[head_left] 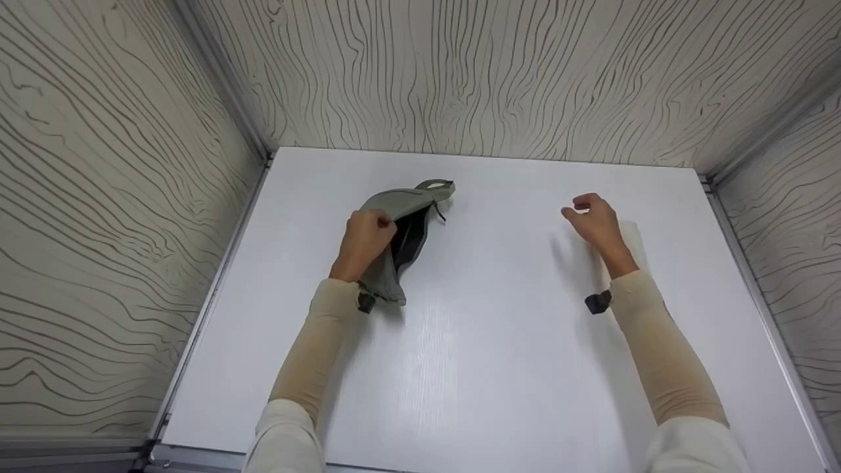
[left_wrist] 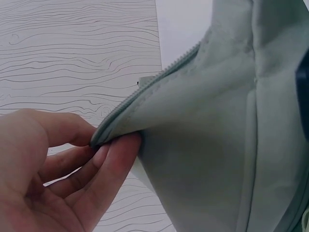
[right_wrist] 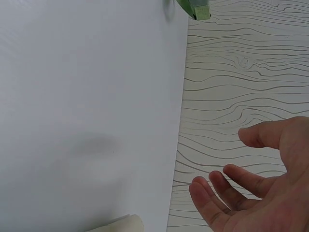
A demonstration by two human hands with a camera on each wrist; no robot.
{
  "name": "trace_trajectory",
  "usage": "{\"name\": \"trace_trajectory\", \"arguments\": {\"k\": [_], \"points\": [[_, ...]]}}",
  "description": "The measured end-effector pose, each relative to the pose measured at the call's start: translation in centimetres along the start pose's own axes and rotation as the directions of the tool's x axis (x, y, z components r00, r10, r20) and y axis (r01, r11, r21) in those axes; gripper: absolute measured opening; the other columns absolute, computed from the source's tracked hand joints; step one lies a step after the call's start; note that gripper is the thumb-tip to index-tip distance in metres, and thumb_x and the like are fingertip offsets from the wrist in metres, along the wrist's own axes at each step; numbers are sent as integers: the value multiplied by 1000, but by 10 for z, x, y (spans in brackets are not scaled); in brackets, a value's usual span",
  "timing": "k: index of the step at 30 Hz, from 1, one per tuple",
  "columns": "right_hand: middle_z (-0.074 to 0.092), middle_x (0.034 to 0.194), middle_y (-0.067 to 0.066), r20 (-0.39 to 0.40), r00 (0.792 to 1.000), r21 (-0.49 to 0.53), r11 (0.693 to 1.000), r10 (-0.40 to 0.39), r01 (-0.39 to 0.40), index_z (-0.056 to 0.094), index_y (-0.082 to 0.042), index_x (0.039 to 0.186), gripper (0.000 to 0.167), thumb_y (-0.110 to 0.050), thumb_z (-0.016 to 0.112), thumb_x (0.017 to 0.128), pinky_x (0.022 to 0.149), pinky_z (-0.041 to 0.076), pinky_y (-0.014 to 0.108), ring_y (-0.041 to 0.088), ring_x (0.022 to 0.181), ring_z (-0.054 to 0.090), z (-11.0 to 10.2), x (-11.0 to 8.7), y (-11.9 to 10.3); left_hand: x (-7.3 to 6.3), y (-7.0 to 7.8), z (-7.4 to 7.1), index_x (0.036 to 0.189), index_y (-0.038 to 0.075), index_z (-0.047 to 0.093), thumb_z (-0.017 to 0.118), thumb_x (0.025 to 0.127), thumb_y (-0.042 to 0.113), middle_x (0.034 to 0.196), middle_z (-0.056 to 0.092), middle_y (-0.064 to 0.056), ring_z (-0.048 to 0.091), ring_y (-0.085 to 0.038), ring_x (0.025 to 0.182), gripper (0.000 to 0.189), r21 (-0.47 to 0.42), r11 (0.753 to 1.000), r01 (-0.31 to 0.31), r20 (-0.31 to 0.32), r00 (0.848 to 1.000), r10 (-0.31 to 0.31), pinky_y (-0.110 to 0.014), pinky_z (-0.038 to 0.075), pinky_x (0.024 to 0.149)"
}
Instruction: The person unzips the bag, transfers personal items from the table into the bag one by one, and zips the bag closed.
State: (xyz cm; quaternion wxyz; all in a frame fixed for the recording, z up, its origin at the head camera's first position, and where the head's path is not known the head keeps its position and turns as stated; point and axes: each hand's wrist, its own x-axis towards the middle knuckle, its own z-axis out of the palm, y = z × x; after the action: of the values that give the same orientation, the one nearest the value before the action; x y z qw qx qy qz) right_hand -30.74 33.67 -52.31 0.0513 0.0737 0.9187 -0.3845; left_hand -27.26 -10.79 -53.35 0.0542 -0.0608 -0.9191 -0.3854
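Note:
A grey-green fabric bag (head_left: 397, 197) with a zipped opening is held up on the left half of the white table. Its dark inside shows through the gaping zip in the head view. My left hand (head_left: 368, 235) pinches the zipper edge (left_wrist: 145, 88) between thumb and fingers. A small loop handle (head_left: 437, 184) sticks out at the bag's far end. Off to the right, my right hand (head_left: 596, 223) hovers with fingers loosely bent and nothing in them. Below that hand lies a cream-coloured roll (head_left: 632, 238), partly hidden by the wrist; its end (right_wrist: 126, 224) shows in the right wrist view.
The white table (head_left: 499, 341) has wood-grain patterned panels at its back (head_left: 473, 79), left (head_left: 112, 217) and right (head_left: 801, 217). Grey metal rails run along the table's sides and up the corners.

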Motion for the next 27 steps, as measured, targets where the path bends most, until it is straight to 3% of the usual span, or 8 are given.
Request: {"name": "trace_trajectory", "arguments": {"k": [12,27], "points": [[48,152,34,11,999,-2,999,35,-35,44,12,150,61,-30,56,107,116,41,60,49,140,48,-6,1,11,0,-1,1,94,1,79,65,97,7,91,77,-13,63,-21,76,16,-3,1000,-8,-9,1000,8,-36,54,70],[46,154,35,-1,997,25,997,71,-71,42,11,152,64,-32,55,108,117,41,59,50,140,48,-10,-3,25,-2,0,1,100,0,80,65,98,9,95,78,-13,66,-20,78,18,-19,1000,7,-9,1000,-8,-35,55,70]]}}
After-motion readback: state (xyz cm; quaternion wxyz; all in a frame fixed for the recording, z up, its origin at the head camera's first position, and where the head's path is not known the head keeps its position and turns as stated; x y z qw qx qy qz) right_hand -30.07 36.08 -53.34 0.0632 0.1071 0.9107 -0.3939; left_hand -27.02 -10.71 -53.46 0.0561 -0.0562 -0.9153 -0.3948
